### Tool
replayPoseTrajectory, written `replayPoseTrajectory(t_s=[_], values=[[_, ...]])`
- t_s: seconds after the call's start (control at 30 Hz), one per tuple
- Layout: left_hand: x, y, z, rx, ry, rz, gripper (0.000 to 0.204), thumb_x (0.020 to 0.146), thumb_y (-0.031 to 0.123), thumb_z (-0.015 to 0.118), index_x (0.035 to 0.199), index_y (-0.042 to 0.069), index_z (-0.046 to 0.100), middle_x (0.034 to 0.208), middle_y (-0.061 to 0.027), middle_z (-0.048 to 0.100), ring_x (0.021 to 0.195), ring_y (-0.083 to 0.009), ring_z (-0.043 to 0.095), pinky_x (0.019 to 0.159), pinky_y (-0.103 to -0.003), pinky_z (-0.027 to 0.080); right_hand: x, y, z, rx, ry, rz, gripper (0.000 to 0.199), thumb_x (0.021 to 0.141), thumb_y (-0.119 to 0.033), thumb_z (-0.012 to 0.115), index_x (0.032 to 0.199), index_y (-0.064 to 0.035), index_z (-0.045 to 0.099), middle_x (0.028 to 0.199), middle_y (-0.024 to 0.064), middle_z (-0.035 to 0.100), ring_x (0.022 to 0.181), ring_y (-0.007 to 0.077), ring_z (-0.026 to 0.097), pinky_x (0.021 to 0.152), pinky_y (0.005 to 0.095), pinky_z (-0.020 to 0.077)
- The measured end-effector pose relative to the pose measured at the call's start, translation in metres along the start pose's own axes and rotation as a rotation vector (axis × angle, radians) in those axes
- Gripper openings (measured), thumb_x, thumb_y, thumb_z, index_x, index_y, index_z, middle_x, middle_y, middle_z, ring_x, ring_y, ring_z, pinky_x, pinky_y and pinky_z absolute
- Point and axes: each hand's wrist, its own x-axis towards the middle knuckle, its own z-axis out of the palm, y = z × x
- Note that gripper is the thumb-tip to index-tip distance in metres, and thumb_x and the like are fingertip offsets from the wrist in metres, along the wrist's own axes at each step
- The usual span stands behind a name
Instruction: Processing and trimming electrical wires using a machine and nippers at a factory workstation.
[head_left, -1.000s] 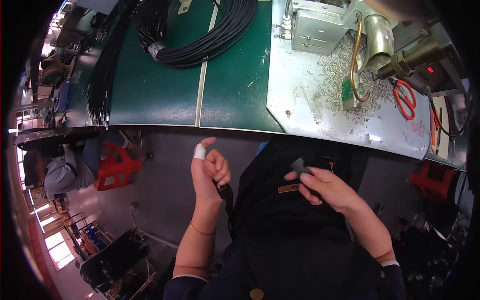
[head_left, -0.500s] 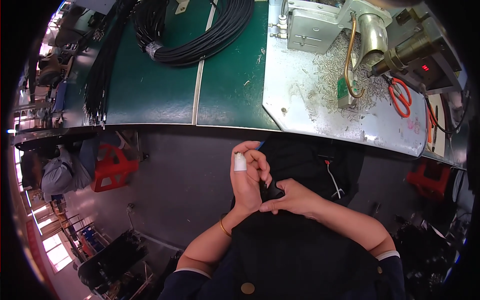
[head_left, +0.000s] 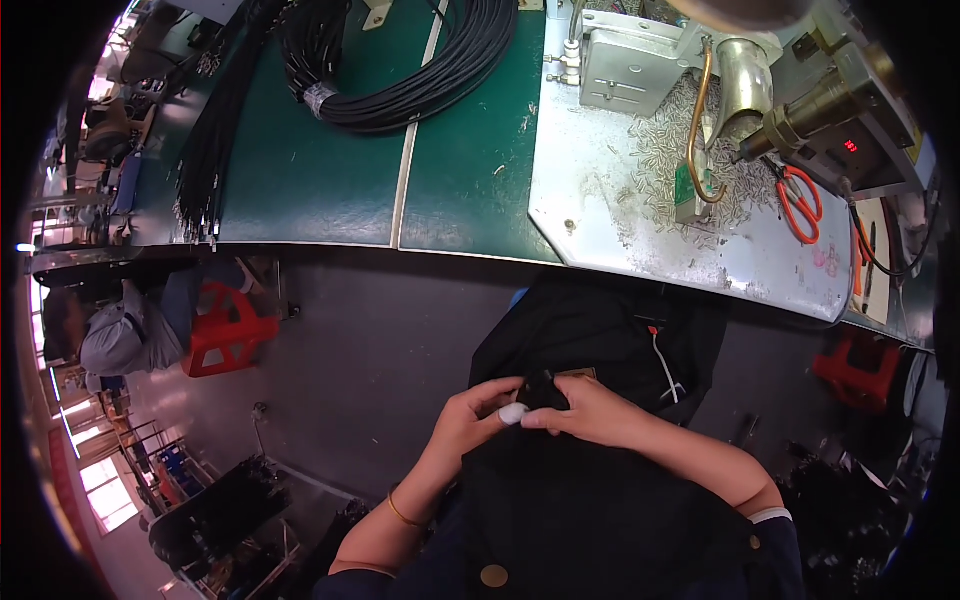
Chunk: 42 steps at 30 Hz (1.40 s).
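Observation:
Both hands meet over my lap at a small black object, dark and soft-edged, whose kind I cannot make out. My right hand is closed on its right side, the thumb stretched along the near edge. From the other side my left hand pinches it, with a white wrapping round the thumb. The far fingertips of both hands are partly hidden. Beneath them lies black clothing, which makes the object's outline hard to tell.
Ahead is a green workbench carrying a coil of black cable and hanging black leads. At right, a metal machine stands on a pale plate scattered with small metal pieces, near red-handled pliers. Red stools flank me; a person sits left.
My left hand has turned from palm-up with raised fingers and come down onto the black object. The right hand stays on it, nearly in place. The view has shifted slightly.

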Motion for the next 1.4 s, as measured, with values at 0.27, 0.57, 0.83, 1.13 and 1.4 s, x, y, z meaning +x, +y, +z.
replayPoseTrajectory(t_s=[0.27, 0.57, 0.83, 1.13, 1.4], values=[[0.002, 0.008, -0.006, -0.306, -0.061, -0.058, 0.025, 0.081, 0.009, 0.06, 0.104, 0.002, 0.053, 0.084, 0.0004, 0.057, 0.073, -0.0043, 0.053, 0.068, -0.018, 0.043, -0.025, -0.003, -0.034, 0.378, 0.063, 0.092, 0.033, 0.089, -0.03, 0.046, 0.081, 0.0002, 0.056, 0.06, 0.0058, 0.054, 0.042, 0.0061, 0.04, 0.041, 0.0193, 0.0319], [0.005, 0.016, -0.005, -0.462, -0.124, -0.024, 0.025, 0.081, 0.013, 0.06, 0.102, 0.003, 0.051, 0.078, 0.0026, 0.053, 0.068, -0.0039, 0.05, 0.061, -0.016, 0.04, -0.012, 0.003, -0.051, 0.516, -0.258, 0.266, 0.032, 0.088, -0.028, 0.05, 0.074, 0.0003, 0.057, 0.055, 0.0071, 0.053, 0.035, 0.0053, 0.035, 0.033, 0.0198, 0.0238], [0.01, 0.009, -0.05, -0.471, -0.018, -0.19, 0.025, 0.081, 0.009, 0.057, 0.105, 0.004, 0.051, 0.076, 0.0018, 0.052, 0.066, -0.0056, 0.048, 0.056, -0.019, 0.038, -0.01, 0.007, -0.048, 0.517, -0.088, 0.222, 0.039, 0.09, -0.035, 0.043, 0.073, -0.0026, 0.056, 0.055, 0.0058, 0.052, 0.039, 0.0056, 0.037, 0.036, 0.0184, 0.0248], [0.004, -0.041, -0.065, 0.239, -0.134, -0.204, 0.014, 0.08, 0.004, 0.055, 0.093, 0.003, 0.057, 0.078, 0.0018, 0.055, 0.065, -0.0084, 0.05, 0.063, -0.025, 0.044, -0.019, 0.003, -0.045, 0.577, 0.065, 0.138, 0.04, 0.091, -0.036, 0.039, 0.073, -0.0035, 0.054, 0.051, 0.0028, 0.045, 0.044, 0.0067, 0.037, 0.038, 0.0187, 0.0254], [0.022, -0.022, -0.052, 0.049, -0.013, -0.355, 0.018, 0.084, 0.01, 0.049, 0.1, 0.007, 0.057, 0.072, 0.0036, 0.048, 0.058, -0.0033, 0.037, 0.047, -0.018, 0.029, -0.016, 0.001, -0.043, 0.646, 0.092, 0.12, 0.04, 0.091, -0.035, 0.04, 0.073, -0.0025, 0.054, 0.051, 0.0028, 0.044, 0.043, 0.0074, 0.035, 0.037, 0.0192, 0.0249]])
